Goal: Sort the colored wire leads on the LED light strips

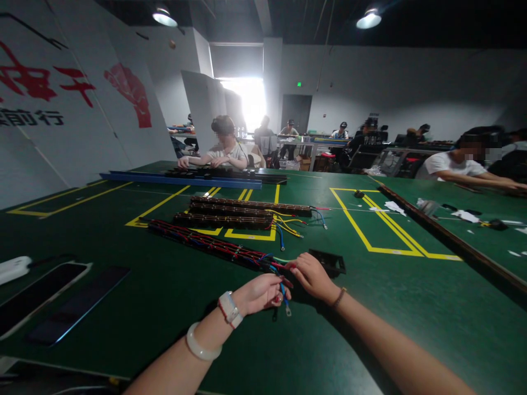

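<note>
A long black strip with red and blue wires [214, 243] lies slanting on the green table, its loose wire ends at the right. My left hand [263, 292] is closed around these wire ends; a blue wire with a metal ring lug [287, 308] hangs below its fingers. Just to the right, my right hand [312, 274] pinches the red and green wires near the strip's end. Beside the right hand lies a black rectangular plastic part [328, 262]. Behind are more wired strips [224, 220] with yellow and blue leads.
Two phones [78, 304] [45, 291] lie at the left. A blue rail [181, 179] crosses the far side, where a person [224, 145] sits. A long brown strip [444, 236] runs along the right, near paper scraps [395, 207]. Another person [469, 159] works at far right.
</note>
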The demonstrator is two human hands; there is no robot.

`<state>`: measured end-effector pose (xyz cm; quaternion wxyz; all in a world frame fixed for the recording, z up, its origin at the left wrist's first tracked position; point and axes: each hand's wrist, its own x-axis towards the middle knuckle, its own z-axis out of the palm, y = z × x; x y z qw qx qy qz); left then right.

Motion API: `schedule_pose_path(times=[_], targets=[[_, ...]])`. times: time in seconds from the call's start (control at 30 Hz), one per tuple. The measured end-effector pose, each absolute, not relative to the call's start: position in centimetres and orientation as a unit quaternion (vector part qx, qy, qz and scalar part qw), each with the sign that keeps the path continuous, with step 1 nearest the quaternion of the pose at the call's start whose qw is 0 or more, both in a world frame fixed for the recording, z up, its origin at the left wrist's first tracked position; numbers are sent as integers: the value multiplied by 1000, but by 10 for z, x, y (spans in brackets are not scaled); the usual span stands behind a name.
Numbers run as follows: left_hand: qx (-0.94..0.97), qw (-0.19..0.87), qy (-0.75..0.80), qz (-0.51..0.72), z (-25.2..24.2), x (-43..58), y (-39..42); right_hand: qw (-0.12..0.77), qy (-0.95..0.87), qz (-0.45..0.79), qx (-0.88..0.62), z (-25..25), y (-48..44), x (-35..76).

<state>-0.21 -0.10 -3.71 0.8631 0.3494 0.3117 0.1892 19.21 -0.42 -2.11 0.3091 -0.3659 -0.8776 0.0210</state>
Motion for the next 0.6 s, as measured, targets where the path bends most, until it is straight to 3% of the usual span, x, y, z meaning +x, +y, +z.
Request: schedule_pose_path(times=[0.13, 0.3, 0.47, 0.6], targets=[[389, 840, 324, 197, -39, 0, -3, 255, -833, 59, -487, 8, 11, 169], [409, 830, 331, 185, -40, 0, -3, 127, -840, 38, -526, 45, 34, 122], [383, 830, 342, 219, -39, -1, -7, 9, -858, -18, -513, 44, 39, 74], [363, 832, 342, 241, -36, 1, -11, -22, -876, -35, -480, 34, 32, 57]])
